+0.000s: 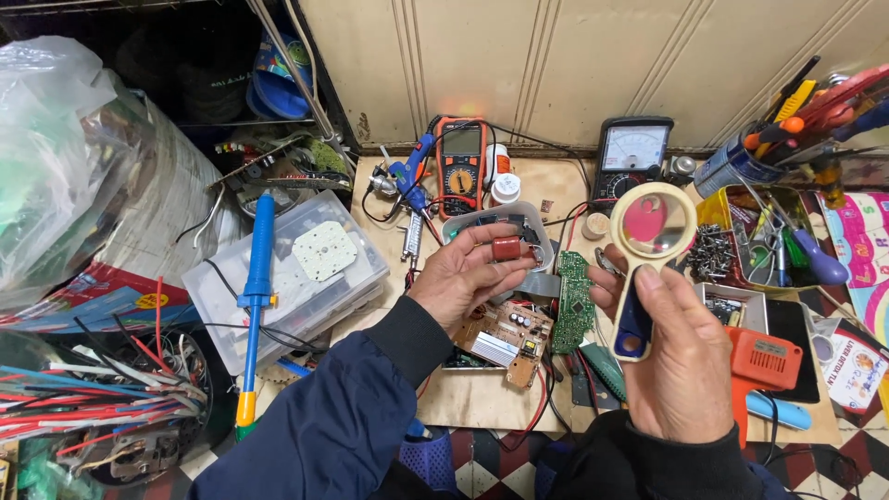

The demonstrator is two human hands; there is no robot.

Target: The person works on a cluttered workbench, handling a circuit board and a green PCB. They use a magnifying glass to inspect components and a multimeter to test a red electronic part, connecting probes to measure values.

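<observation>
My left hand (460, 278) is palm up over the workbench and pinches a small reddish-brown block-shaped capacitor (507, 247) between thumb and fingers. My right hand (681, 356) grips the blue handle of a cream-rimmed magnifying glass (652, 224), held upright to the right of the capacitor. Under the hands lie a brown circuit board (505, 341) with a white heatsink and a green circuit board (575, 301).
An orange digital multimeter (461, 165) and a black analog meter (632, 153) stand at the back. A clear parts box (306, 287) with a blue desoldering pump (256, 278) sits left. Trays of tools and screws (755, 236) are right, wire bundles (93, 393) far left.
</observation>
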